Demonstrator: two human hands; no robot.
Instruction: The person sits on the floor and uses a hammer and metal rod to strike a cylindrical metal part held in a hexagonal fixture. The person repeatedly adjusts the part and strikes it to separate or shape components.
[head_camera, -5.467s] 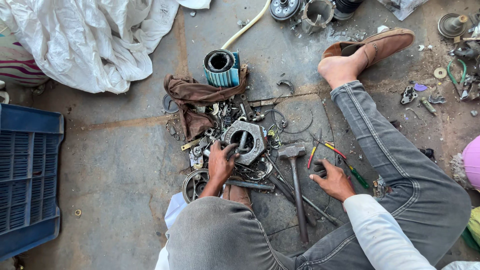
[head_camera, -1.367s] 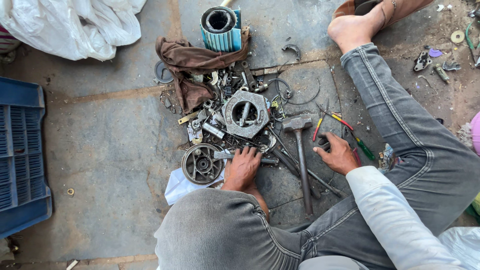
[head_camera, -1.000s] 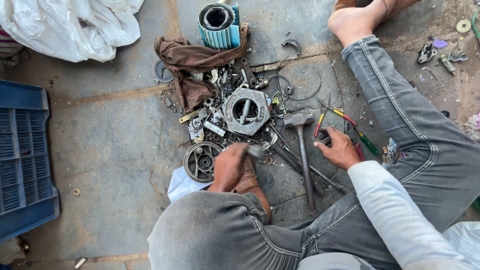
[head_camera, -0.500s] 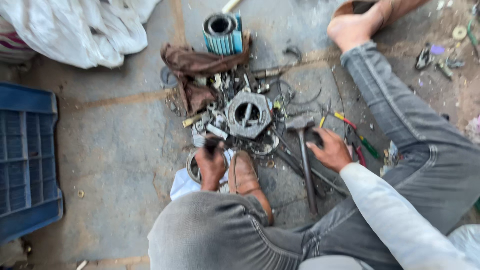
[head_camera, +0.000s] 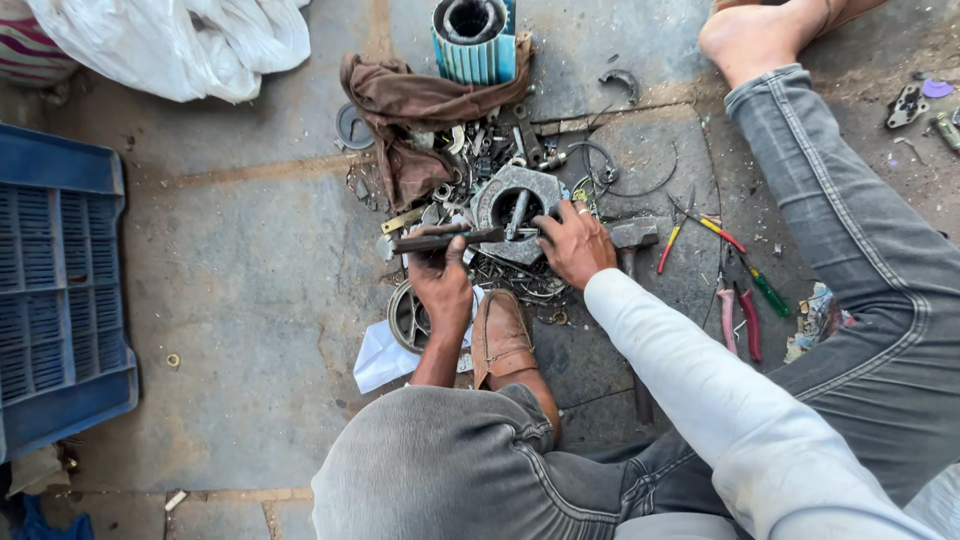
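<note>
A dusty grey stone floor (head_camera: 230, 260), crossed by joints, is lit by what seems daylight. A blue plastic crate (head_camera: 60, 300) and white sacking (head_camera: 190, 45) are seen at left.

Setting: informal repair workshop on a bare, stained concrete floor (head_camera: 230, 250). Indicated by a heap of greasy metal machine parts (head_camera: 480, 190), a steel-headed hammer (head_camera: 632, 236), red-handled pliers (head_camera: 740, 318) and a blue slatted plastic crate (head_camera: 55, 290).
</note>
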